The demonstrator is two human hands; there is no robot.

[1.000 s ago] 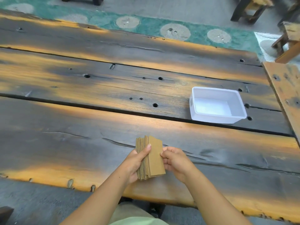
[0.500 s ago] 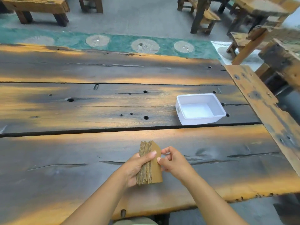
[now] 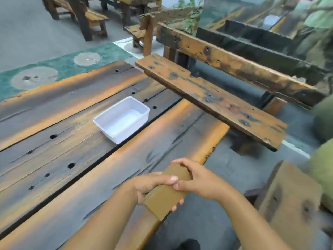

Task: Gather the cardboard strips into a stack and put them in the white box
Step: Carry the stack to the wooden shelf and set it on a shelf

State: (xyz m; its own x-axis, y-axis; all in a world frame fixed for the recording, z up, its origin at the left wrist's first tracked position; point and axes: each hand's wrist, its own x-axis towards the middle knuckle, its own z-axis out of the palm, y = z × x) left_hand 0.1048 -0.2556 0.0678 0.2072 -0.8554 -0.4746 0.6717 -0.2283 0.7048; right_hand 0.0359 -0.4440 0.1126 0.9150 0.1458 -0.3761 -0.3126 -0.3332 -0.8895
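Note:
A stack of brown cardboard strips point(image 3: 164, 196) is held in both hands near the table's right end. My left hand point(image 3: 149, 184) wraps around it from the left, thumb across the top face and fingers curling underneath. From the right, my right hand point(image 3: 196, 179) grips its upper end. The white box point(image 3: 139, 120), empty and open-topped, sits on the wooden table point(image 3: 72, 168) up and left of the hands, well apart from them.
A rough wooden bench plank point(image 3: 207, 98) runs diagonally past the table's right end, with a second beam point(image 3: 234, 60) behind it. A wooden block point(image 3: 288, 201) stands at lower right. Grey floor and a green mat point(image 3: 59, 69) lie beyond the table.
The view has swung to the right, so the box now appears up and left. The stack has turned from standing on edge to lying flatter in both hands.

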